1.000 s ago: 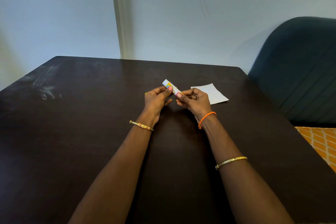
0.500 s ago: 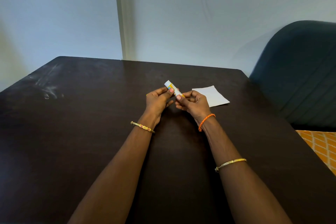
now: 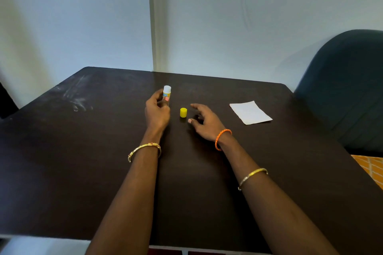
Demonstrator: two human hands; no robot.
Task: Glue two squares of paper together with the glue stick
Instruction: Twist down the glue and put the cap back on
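Left-hand grip: the left hand (image 3: pixel 156 111) is clamped round the lower body of a small white glue stick with a blue-and-yellow label (image 3: pixel 167 92), holding it upright with its uncapped white top pointing up. The right hand (image 3: pixel 204 121) is empty, fingers spread apart and hovering just above the dark brown wooden surface (image 3: pixel 83 161). Taking the short yellow plastic cap (image 3: pixel 183 112) as landmark, standing on end on the surface: the glue stick is just left of it and slightly farther from the person, the right hand just to its right, not touching it, and the white paper (image 3: pixel 250 112) lies well to its right, flat, its longer side slanting away toward the far left. I cannot tell whether that is one square or two stacked. The coming move likely turns on bringing paper and glue together: the paper lies off to the right of the glue grip, past the cap, and the free right hand is plainly the nearer one to fetch or steady it, while the upright stick would need tipping over to meet the sheet. The surface shows pale smears toward its far left corner, well left of the cap. Beyond the far edge is a pale blue-grey wall (image 3: pixel 228 16), and a dark teal upholstered chair (image 3: pixel 344 80) stands to the right of the paper.
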